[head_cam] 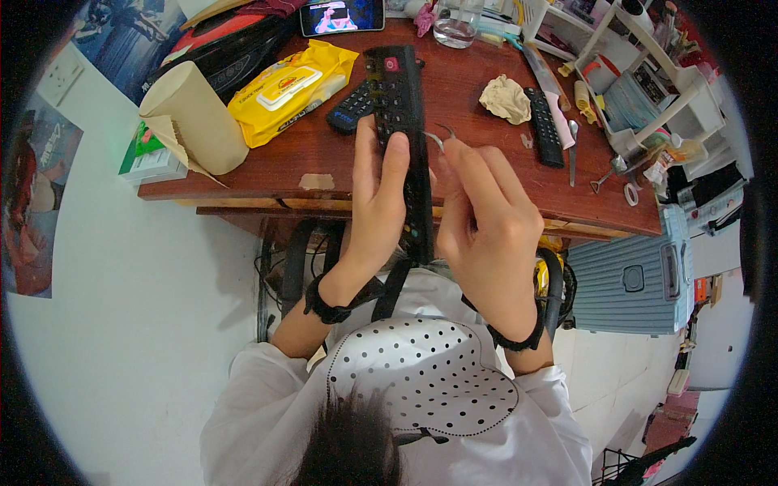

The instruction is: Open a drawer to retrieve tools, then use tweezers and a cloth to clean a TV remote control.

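Observation:
My left hand (377, 188) grips a long black remote control (398, 91), held on edge above the front of the desk with its button side facing left. My thumb lies across the buttons. Pinched in the fingers of my right hand (489, 225) is a pair of curved metal tweezers (439, 138). Their tips are apart and point at the remote's right side; whether they touch it I cannot tell. Behind the held remote, a second dark remote control (347, 112) lies on the desk, partly covered.
On the wooden desk (316, 155) lie a paper roll (203, 124), yellow wipes pack (292, 91), crumpled paper (506, 99), a third remote (545, 127) and a pink-handled knife (556, 115). A phone (343, 16), glass (454, 30) and white rack (668, 115) stand behind. A blue suitcase (626, 273) is right.

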A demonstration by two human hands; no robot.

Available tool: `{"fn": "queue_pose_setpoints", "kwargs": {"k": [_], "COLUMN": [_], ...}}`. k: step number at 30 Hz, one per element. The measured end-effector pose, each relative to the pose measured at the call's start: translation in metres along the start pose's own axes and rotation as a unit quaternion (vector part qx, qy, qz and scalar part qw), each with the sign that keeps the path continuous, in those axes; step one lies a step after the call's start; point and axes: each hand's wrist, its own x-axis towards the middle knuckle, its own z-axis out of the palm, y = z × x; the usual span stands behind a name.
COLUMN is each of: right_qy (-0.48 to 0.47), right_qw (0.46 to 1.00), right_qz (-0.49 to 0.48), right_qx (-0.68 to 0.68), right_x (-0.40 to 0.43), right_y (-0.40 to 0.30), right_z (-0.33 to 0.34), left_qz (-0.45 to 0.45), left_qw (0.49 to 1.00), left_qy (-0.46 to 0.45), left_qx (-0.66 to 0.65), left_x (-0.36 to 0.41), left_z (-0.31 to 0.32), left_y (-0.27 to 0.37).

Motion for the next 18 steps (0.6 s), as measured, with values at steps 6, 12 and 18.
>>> {"fn": "queue_pose_setpoints", "kwargs": {"k": [6,12,18], "right_qy": [-0.023,-0.047,-0.059], "right_qw": [1.0,0.999,0.998], "right_qz": [0.002,0.005,0.019], "right_qx": [0.018,0.007,0.027], "right_x": [0.0,-0.004,-0.003], "right_y": [0.003,0.003,0.007], "right_z": [-0.003,-0.005,-0.007], "left_qz": [0.005,0.031,0.019], "left_qw": [1.0,0.996,0.996], "left_qy": [0.001,0.008,0.02], "left_qx": [0.02,0.078,0.083], "left_x": [0.0,0.003,0.005], "left_z": [-0.004,-0.006,-0.006], "left_y": [-0.007,-0.008,-0.013]}}
